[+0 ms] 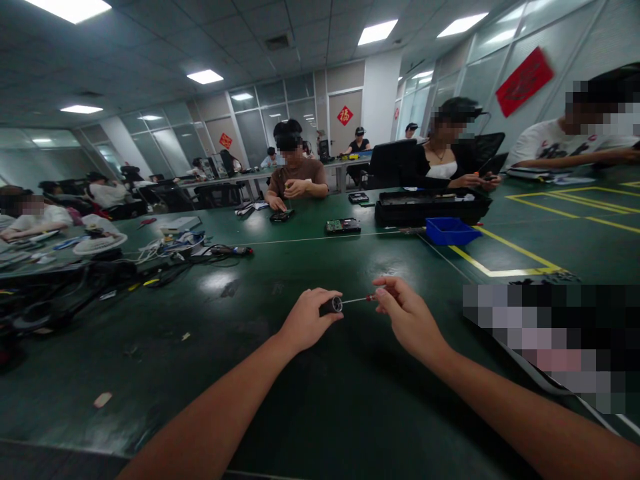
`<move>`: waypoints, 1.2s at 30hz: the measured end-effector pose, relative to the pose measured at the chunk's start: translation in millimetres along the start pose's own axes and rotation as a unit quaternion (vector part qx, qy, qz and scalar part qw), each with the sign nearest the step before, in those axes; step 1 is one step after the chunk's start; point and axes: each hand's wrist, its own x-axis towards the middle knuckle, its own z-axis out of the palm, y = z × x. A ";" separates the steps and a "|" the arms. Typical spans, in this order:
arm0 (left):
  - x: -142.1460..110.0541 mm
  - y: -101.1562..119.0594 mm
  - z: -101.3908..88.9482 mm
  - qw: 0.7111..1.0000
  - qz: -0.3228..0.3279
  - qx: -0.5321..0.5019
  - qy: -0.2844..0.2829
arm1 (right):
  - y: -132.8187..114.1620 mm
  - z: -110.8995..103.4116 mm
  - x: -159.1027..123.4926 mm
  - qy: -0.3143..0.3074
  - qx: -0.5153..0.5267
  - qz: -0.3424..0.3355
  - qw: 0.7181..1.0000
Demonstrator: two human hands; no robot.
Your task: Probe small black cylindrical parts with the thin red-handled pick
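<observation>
My left hand (307,320) is wrapped round a small black cylindrical part (330,305), whose round open end faces right. From the right, my right hand (404,310) grips a thin screwdriver (371,297) by its reddish handle between thumb and fingers. The metal shaft points left and its tip reaches the round end of the black part; whether it sits inside a screw I cannot tell. Both hands are a little above the green tabletop (300,413).
Tangled cables (180,250) cover the left side. Ahead lie a hard drive (343,226), a long black tray (430,208) and a blue bin (453,231). A blurred-out object (545,347) is at the right. Across the table, a co-worker (297,173) handles another drive.
</observation>
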 end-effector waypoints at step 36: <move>2.3 1.2 -0.7 1.000 -0.008 -0.008 -0.005 | -3.9 -1.5 -1.3 -0.040 -0.022 -0.021 0.999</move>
